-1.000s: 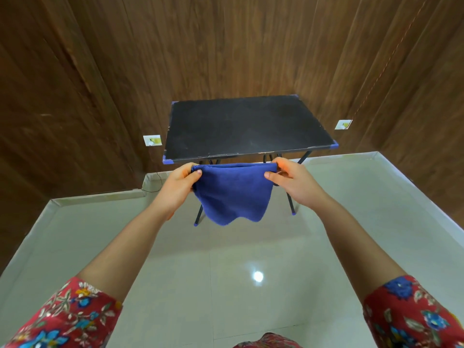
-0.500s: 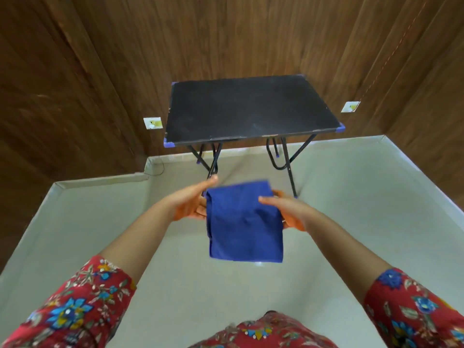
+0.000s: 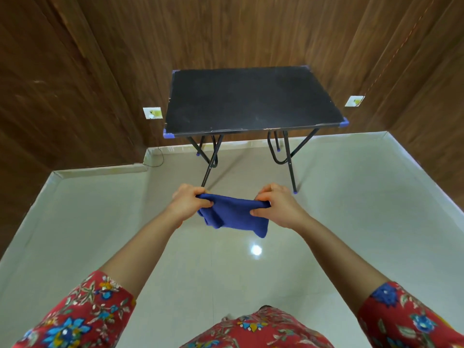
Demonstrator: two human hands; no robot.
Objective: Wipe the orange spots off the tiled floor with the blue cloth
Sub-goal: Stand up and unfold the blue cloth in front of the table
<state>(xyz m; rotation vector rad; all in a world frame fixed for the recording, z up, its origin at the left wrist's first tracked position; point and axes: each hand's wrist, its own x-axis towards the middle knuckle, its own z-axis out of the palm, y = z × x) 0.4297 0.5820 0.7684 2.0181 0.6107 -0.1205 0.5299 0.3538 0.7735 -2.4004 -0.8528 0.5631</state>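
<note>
Head view — both hands [image 3: 190, 204] [image 3: 278, 209] pinch blue cloth [image 3: 236, 217] — above floor [image 3: 100, 222].

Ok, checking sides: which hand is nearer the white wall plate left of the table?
Left. The left hand is below and right of the wall plate; the right hand is farther right, across the blue cloth.

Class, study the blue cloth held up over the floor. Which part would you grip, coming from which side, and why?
Probably the top edge of the blue cloth, in the free stretch between the left hand and right hand, coming down from above. That edge is pulled nearly straight and bunched thick, while the lower part hangs loose and uneven, so it would likely slip.
</note>
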